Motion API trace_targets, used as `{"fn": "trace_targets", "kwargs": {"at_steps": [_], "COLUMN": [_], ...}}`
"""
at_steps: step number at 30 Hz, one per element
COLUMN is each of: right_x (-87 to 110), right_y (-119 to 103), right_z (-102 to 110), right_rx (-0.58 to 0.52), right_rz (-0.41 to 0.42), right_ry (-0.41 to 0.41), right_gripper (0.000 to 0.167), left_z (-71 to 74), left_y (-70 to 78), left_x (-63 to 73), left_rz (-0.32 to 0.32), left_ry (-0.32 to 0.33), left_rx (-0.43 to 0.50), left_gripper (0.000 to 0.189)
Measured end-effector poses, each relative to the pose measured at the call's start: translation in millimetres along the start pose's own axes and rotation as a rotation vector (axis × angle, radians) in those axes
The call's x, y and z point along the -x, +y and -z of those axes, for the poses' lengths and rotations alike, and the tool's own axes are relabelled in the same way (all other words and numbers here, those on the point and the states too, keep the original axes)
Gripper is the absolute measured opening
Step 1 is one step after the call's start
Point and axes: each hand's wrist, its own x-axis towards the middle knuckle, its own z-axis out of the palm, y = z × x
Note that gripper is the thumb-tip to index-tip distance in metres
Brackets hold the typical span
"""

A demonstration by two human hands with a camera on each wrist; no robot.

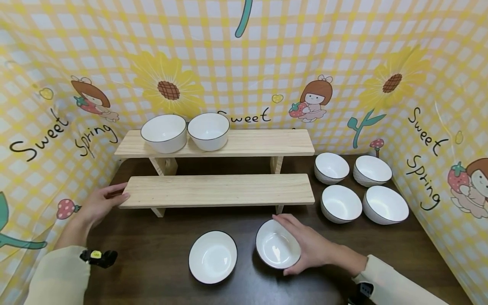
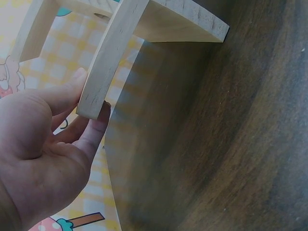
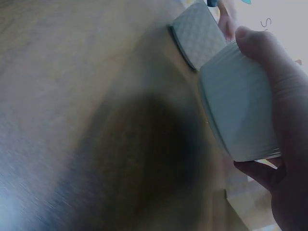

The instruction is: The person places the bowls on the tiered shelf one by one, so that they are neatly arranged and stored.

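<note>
My left hand [image 1: 97, 205] pinches the left end of the lower board [image 1: 219, 190] of a two-step wooden shelf. In the left wrist view, that board end [image 2: 111, 60] sits between thumb and fingers. My right hand [image 1: 314, 243] grips a white dark-rimmed bowl [image 1: 276, 248] by its right side, in front of the shelf. The right wrist view shows the ribbed outer wall of this bowl [image 3: 240, 101] between thumb and fingers. Left of it, another white bowl [image 1: 212, 257] stands on the table, untouched; its textured side [image 3: 197, 36] appears in the right wrist view.
Two larger white bowls [image 1: 207, 132] stand side by side on the upper board [image 1: 267, 143], toward its left. Several white bowls [image 1: 341, 203] are grouped on the dark table [image 1: 152, 258] right of the shelf. Yellow checked cloth [image 1: 244, 63] encloses the back and sides.
</note>
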Motion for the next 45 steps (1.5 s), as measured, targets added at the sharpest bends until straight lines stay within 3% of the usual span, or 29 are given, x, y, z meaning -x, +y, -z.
{"fn": "trace_targets", "kwargs": {"at_steps": [17, 45], "right_x": [-18.0, -64.0], "right_y": [-4.5, -7.7], "right_z": [39.5, 98.3], "right_rx": [0.021, 0.020], "right_rz": [-0.005, 0.012], "right_ry": [0.030, 0.093], "right_gripper": [0.127, 0.120], "left_z": [-1.3, -0.1], "left_y": [1.3, -2.0], "left_x": [0.0, -2.1], "left_rz": [0.011, -0.024], "left_ry": [-0.001, 0.002], "left_rx": [0.027, -0.028], "left_gripper": [0.077, 0.076]}}
